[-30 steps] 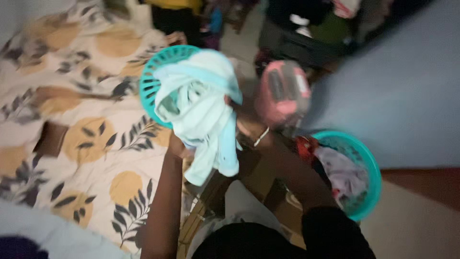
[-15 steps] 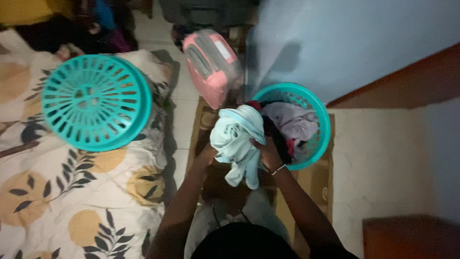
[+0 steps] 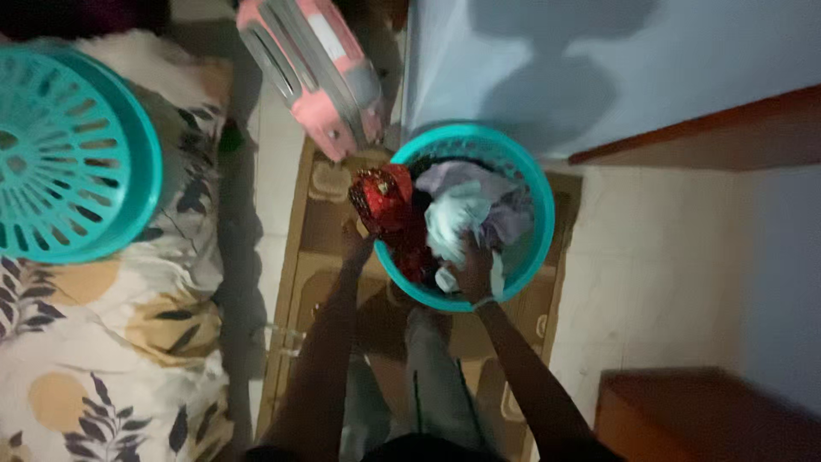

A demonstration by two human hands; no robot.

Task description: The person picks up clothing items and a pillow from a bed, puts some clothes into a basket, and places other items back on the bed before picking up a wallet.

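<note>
Right hand (image 3: 473,267) clamped on pale mint crumpled cloth garment (image 3: 453,224), inside round teal plastic laundry basket (image 3: 539,201); left hand (image 3: 355,242) at basket's near-left rim, touching red patterned cloth (image 3: 395,218), grip unclear; teal perforated lid (image 3: 68,154) lies on floral bedspread (image 3: 128,342); pink suitcase (image 3: 312,73) just beyond basket.

You have one label in view: a small pale oblong label (image 3: 326,36) on the upper face of the pink suitcase (image 3: 299,81), which lies tilted at the top edge of the brown mat (image 3: 316,257). It is too blurred to tell more than shape and colour. The shiny red thing (image 3: 389,205) at the left rim of the teal basket (image 3: 539,214) may be a wrapper or cloth; you cannot tell.
</note>
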